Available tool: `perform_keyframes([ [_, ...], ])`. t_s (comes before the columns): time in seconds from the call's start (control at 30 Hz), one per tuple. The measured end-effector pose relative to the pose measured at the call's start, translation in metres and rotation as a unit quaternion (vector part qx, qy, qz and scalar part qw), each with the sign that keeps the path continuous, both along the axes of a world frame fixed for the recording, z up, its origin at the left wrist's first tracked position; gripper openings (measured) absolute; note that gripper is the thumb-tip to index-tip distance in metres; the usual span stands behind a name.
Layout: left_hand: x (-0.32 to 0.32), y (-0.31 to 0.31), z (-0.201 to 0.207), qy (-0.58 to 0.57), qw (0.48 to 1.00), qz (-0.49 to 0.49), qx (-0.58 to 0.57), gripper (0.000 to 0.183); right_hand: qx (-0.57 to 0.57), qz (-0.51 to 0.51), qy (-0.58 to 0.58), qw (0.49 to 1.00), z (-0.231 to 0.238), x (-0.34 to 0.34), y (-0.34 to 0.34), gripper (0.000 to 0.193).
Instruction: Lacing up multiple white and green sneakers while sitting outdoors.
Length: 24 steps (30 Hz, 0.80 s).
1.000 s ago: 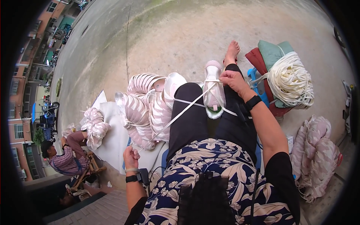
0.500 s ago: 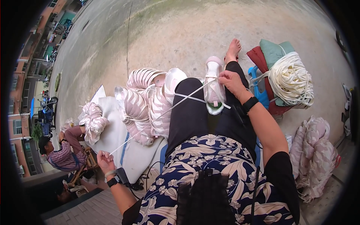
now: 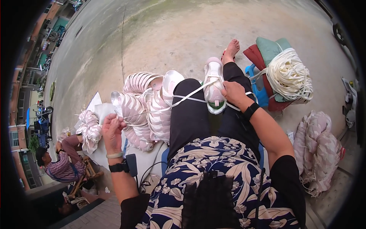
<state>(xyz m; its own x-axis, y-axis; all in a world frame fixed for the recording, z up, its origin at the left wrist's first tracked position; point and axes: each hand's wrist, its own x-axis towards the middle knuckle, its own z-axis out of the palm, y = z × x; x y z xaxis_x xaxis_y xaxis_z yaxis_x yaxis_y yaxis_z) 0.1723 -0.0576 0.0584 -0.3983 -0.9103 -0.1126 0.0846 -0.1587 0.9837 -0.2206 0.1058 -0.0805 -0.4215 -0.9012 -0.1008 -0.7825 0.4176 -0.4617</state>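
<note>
A pink and white sneaker with a green patch near its opening rests on my dark-trousered thighs, toe pointing away. My right hand is closed at its right side, fingertips pressed to the upper beside the lacing; exactly what they pinch is partly hidden. From the lacing, a white shoelace runs left across my thigh in a slack curve. Its far end is pinched in the closed fingers of my left hand, raised out to the left. Another loop of lace shows right of the sneaker.
Bundles of pink and white shoe uppers lie by my left thigh; another bundle is at the right. A hank of white laces lies on red and green cloth over a blue stool. A seated person is far left.
My left hand has moved forward and slightly right, and the lace has gone from a taut line to a slack curve. My right hand has shifted slightly nearer along the sneaker's side.
</note>
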Motion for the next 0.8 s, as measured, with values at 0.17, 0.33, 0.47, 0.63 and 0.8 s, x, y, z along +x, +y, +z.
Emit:
perform_keyframes([
  [0.17, -0.050, 0.004, -0.005, -0.027, 0.997, -0.062, 0.031, 0.024, -0.157, 0.026, -0.161, 0.974, -0.013, -0.018, 0.006, 0.020],
  [0.33, -0.112, 0.010, -0.043, 0.023, 0.981, -0.154, 0.118, 0.022, -0.190, -0.061, -0.239, 0.950, 0.006, 0.003, 0.022, 0.023],
  [0.47, -0.165, 0.026, -0.058, 0.074, 0.960, -0.222, 0.157, 0.018, -0.170, -0.061, -0.158, 0.971, 0.028, 0.008, 0.025, 0.023],
  [0.63, -0.191, 0.054, -0.072, 0.110, 0.941, -0.252, 0.198, 0.012, -0.107, -0.182, -0.533, 0.819, 0.040, 0.002, 0.031, 0.015],
  [0.8, -0.188, 0.084, -0.078, 0.089, 0.929, -0.268, 0.239, 0.010, -0.101, -0.171, -0.612, 0.766, 0.055, 0.013, 0.024, 0.013],
])
